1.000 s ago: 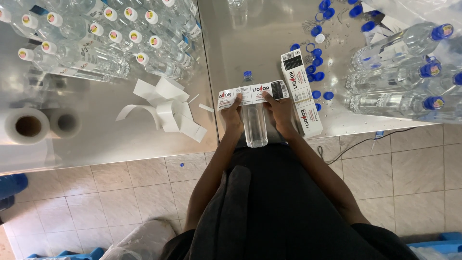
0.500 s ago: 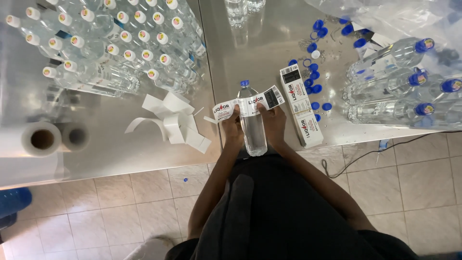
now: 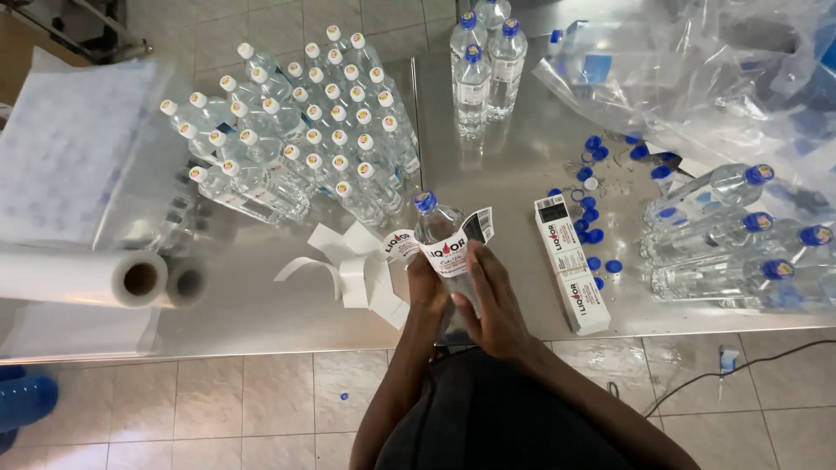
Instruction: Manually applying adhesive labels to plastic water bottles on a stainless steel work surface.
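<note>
A clear plastic bottle (image 3: 438, 228) with a blue cap is tilted up over the front edge of the steel table (image 3: 261, 309). A white paper label (image 3: 446, 248) wraps around its middle, both ends still sticking out loose. My left hand (image 3: 425, 283) grips the bottle's left side just under the label. My right hand (image 3: 493, 300) lies over the bottle's right side, thumb pressing on the label.
Several white-capped bottles (image 3: 296, 130) lie crowded at back left, peeled backing strips (image 3: 353, 270) beside them. A label stack (image 3: 570, 261), loose blue caps (image 3: 596, 226) and blue-capped bottles (image 3: 731, 235) lie right. Three bottles (image 3: 483, 65) stand behind. Film rolls (image 3: 104, 278) sit left.
The bottle has been lifted from lying flat on the label at the table edge to tilted upright, and the label is now curled around it under my hands.
</note>
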